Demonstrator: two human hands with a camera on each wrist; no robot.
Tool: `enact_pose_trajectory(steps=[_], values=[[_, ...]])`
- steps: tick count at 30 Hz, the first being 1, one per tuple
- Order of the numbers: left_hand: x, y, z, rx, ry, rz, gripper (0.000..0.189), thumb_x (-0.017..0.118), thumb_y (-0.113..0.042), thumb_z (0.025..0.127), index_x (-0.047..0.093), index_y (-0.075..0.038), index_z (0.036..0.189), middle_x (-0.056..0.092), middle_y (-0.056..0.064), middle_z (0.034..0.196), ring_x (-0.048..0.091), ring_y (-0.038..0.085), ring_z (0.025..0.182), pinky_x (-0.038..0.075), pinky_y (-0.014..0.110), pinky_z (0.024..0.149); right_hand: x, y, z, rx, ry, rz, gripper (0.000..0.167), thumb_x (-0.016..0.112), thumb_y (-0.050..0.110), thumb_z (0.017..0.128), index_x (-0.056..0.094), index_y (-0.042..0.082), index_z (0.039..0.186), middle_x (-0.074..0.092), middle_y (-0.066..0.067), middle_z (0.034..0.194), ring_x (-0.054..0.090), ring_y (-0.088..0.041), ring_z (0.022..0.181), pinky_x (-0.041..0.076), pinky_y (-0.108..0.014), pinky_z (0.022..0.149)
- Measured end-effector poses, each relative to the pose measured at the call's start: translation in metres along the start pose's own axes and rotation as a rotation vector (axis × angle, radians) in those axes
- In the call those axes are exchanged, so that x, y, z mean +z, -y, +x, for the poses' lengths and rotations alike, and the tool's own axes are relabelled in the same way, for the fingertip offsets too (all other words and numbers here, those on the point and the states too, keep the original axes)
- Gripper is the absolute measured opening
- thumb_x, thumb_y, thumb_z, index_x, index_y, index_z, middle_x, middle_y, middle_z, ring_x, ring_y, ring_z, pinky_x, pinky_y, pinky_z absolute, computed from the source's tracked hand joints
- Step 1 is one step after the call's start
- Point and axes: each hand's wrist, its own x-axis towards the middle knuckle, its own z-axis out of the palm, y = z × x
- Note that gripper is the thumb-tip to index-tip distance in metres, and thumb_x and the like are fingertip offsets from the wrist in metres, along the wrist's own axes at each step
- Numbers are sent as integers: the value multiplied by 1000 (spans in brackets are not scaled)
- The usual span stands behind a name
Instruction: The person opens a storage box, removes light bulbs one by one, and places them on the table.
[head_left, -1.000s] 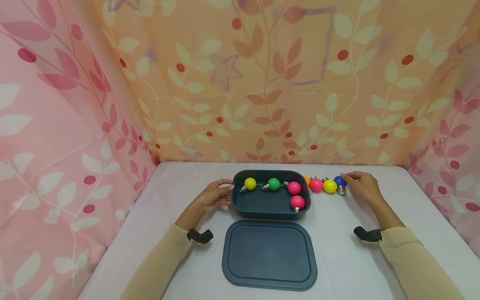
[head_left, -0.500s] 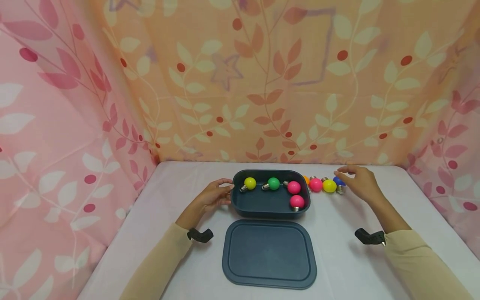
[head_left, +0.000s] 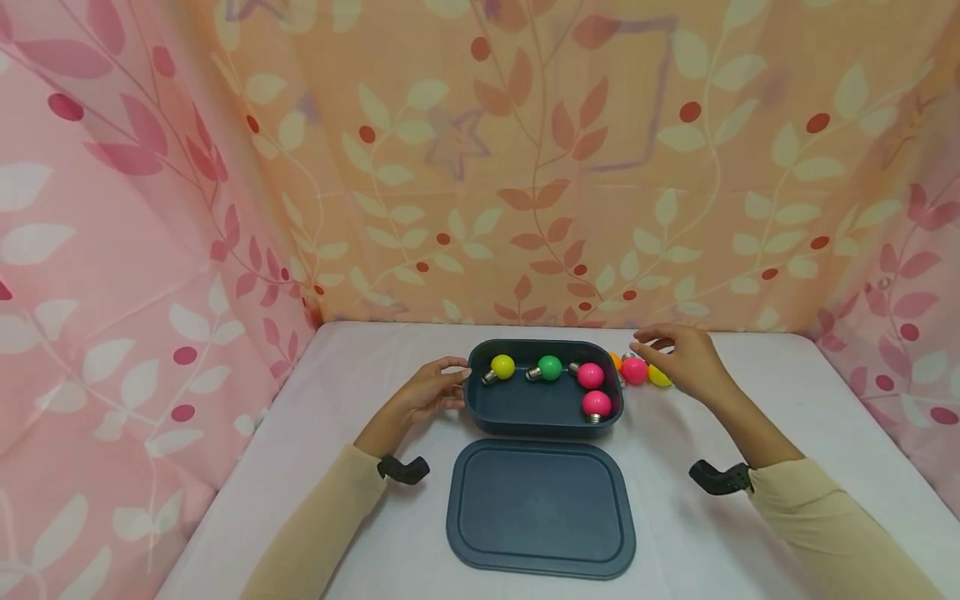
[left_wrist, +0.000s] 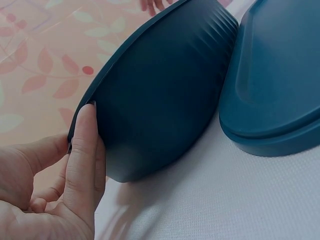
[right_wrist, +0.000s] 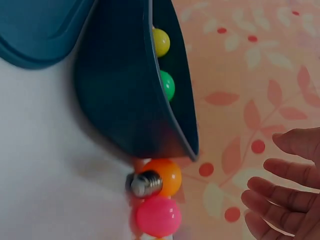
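On the left hand (head_left: 426, 393), the fingers pinch the end wall of a deep, rounded-rectangular, dark blue-grey plastic-looking box (left_wrist: 155, 100), thumb at its rim; this light hold seems meant to stop it sliding. On the right hand (head_left: 686, 360), the fingers are loosely spread and hold nothing, raised near a small row of bulbs, perhaps high to avoid rolling them.

Closest to the right fingers, partly hidden below them, is a round glossy yellow bulb (head_left: 659, 377). Beyond it toward the box come a round glossy pink bulb (head_left: 634, 372) and a round orange bulb with a silvery metal screw base (right_wrist: 171, 175), just beside the box's end; lined up so, they probably need only short reaches.

Between the two hands, inside the box, a second yellow bulb (head_left: 502, 367) lies nearest the left fingers, then a green bulb (head_left: 551, 367), then two more pink bulbs (head_left: 594, 392) at the far end.

Nearer the body than both sets of fingers, the matching flat lid (head_left: 540, 508) lies on the white-covered surface (head_left: 408, 550), presumably set aside to leave the box's top free.
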Motion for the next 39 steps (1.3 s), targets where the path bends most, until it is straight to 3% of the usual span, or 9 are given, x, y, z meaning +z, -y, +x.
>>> enact_pose_trajectory(steps=[5,12,18,26,32,39], values=[[2,-4,0,8,6,5,35,60,-11,103,49,-3,136,63,7,88,63,13,66,61,23,58,10,14,9,-52,33,8,37,75,25,93,71,0,120,72,-19,111,67,-37,100,62,-37,69],[1,-1,-2,-6,4,12,35,61,-12,103,49,-3,135,62,7,89,63,13,66,61,24,58,33,30,17,-158,117,49,36,78,17,91,71,-3,119,72,-21,113,69,-34,95,63,-37,69],[0,-1,-1,7,10,-6,39,62,-12,102,47,-2,137,63,6,87,65,12,65,60,24,57,52,44,30,-217,188,9,37,80,15,88,70,-2,120,71,-19,115,70,-32,96,61,-46,83],[0,-1,0,-2,1,19,40,63,-14,102,48,-4,137,63,6,87,65,13,66,61,24,58,79,49,46,-278,320,-88,43,83,13,85,69,0,124,70,-17,117,67,-34,103,57,-48,90],[0,0,1,10,30,2,38,62,-13,103,47,-3,137,62,6,88,65,12,66,61,24,58,94,49,56,-342,351,-174,42,82,9,84,69,-1,122,70,-16,116,65,-31,102,57,-47,90],[-1,0,-1,19,18,-13,33,60,-9,103,49,-4,133,64,5,87,65,11,63,61,24,57,108,51,57,-324,400,-307,41,79,10,88,68,5,127,68,-12,123,62,-29,108,56,-47,94]])
